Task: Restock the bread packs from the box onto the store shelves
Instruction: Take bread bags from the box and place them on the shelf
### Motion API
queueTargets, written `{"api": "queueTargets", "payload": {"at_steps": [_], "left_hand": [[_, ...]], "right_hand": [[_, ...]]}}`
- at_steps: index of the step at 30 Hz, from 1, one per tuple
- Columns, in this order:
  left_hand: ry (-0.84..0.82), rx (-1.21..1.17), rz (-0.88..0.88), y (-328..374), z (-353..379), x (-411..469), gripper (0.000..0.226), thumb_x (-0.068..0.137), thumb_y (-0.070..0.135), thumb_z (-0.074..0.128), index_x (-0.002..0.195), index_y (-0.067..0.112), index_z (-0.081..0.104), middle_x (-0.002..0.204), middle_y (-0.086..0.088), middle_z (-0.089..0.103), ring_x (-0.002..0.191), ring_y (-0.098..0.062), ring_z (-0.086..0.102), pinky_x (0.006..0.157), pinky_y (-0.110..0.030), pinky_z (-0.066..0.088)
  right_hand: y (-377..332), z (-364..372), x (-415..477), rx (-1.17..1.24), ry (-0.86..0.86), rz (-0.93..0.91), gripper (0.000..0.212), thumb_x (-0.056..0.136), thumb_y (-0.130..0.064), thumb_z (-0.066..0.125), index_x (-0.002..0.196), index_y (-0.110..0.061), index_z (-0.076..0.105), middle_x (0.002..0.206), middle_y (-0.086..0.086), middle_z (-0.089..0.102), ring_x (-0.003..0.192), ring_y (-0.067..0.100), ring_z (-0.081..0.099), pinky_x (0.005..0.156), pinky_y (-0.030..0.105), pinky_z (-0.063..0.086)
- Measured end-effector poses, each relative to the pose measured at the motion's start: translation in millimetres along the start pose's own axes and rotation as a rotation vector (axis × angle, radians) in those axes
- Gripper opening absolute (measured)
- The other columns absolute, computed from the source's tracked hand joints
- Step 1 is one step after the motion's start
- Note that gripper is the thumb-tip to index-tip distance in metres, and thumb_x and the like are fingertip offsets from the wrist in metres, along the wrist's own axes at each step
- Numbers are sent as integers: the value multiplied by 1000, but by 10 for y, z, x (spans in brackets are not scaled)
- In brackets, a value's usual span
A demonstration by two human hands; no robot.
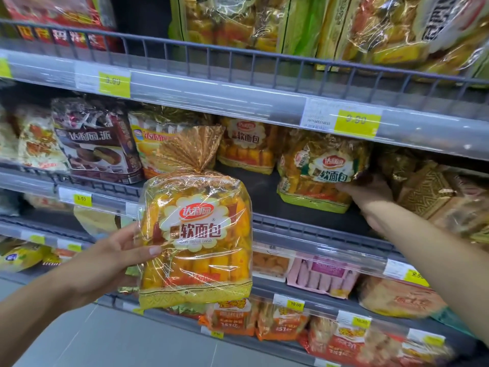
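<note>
Left hand (113, 258) in the foreground, clamped on a bread pack (195, 234): thumb across the printed front, fingers curled behind its left edge. This pack is held in the air in front of the shelving, upright, long axis vertical, gathered gold top fanned upward, label facing the aisle. Right hand (370, 197) reaches over the low wire rail (304, 229) of the middle shelf (264, 192) to the lower right corner of a second bread pack (320, 176), which stands on that shelf leaning slightly, label outward; the fingers lie against it, but whether they close round it cannot be told. A third pack (248, 144) of the same kind stands farther back and to the left, bare dark shelf floor between the two. Left of it, a brown pie bag (98, 144). Just right of the reaching hand, gold patterned packs (426, 189) crowd the shelf. Yellow price tag (354, 120) on the shelf edge above; pink pack (322, 276) on the shelf below
</note>
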State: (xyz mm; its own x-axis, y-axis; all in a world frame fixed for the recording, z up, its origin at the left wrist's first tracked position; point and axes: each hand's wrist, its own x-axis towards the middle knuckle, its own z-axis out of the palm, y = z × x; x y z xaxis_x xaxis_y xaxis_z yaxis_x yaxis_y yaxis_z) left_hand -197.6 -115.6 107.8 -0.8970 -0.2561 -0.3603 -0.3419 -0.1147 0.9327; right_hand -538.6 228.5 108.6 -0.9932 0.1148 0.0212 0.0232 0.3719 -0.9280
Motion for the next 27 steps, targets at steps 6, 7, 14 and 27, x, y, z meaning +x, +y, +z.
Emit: {"api": "queueTargets", "payload": {"at_steps": [6,7,14,27], "left_hand": [[-62,26,-11,135,69,-3,43,92,16,66,132,31,58,123,0,74,109,-23,73,84,-47,57],[-69,22,-12,157,88,-7,43,91,17,66,131,31,59,123,1,74,109,-21,73,81,-44,58],[-90,-26,-2,298,211,95,42,85,19,70,126,25,63,118,1,75,89,-13,74,59,-33,54],[101,-72,113,687,440,552,41,79,31,85,105,13,59,120,-12,62,107,-27,60,73,-49,60]], "right_hand": [[-129,-64,-583,22,67,-158,90,58,-43,87,137,-19,50,128,4,65,116,21,63,103,41,51],[-161,-62,-746,25,47,-186,80,62,-40,85,132,-19,53,120,4,67,110,21,65,101,44,52],[-454,16,-1927,-94,-768,-8,43,92,-46,63,131,-43,46,115,-11,67,100,11,69,67,31,60],[-497,202,-1682,16,-492,-112,45,92,-18,70,129,-35,51,109,-11,63,74,-6,68,56,8,49]]}}
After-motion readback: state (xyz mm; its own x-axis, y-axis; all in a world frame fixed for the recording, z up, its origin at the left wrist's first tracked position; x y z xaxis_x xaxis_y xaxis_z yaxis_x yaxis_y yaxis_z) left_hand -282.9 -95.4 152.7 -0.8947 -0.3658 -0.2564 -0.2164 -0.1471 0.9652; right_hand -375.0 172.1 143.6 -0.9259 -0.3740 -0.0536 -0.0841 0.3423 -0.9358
